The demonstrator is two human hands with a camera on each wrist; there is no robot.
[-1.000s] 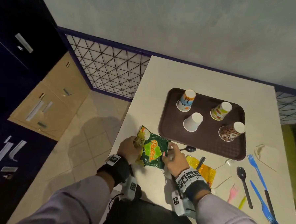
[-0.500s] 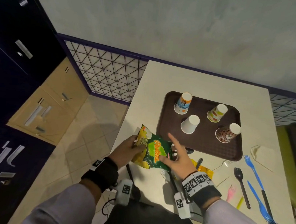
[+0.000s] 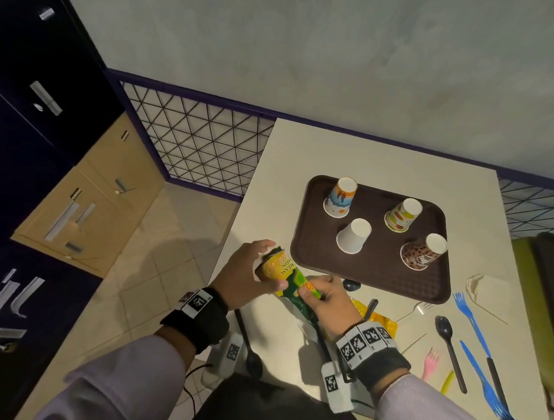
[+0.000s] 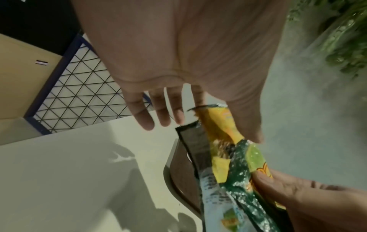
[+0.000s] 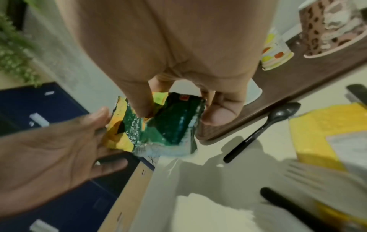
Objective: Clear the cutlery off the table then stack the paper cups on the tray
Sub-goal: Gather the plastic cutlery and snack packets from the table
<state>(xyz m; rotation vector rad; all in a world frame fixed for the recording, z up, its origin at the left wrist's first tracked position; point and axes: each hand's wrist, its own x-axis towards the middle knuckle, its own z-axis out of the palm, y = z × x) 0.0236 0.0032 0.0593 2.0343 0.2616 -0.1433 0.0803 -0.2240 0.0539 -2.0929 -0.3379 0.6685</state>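
Though half hidden in their grip, snack packet (image 3: 282,268); left hand (image 3: 243,277) and right hand (image 3: 331,304) both clamped on it

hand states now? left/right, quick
Left hand: holds the upper end of the snack packet between thumb and fingers.
Right hand: pinches the lower end of the same packet.

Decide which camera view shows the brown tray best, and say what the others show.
The head view: the whole brown tray shows, four paper cups on it. The left wrist view catches only a corner behind the snack packet; the right wrist, one edge.
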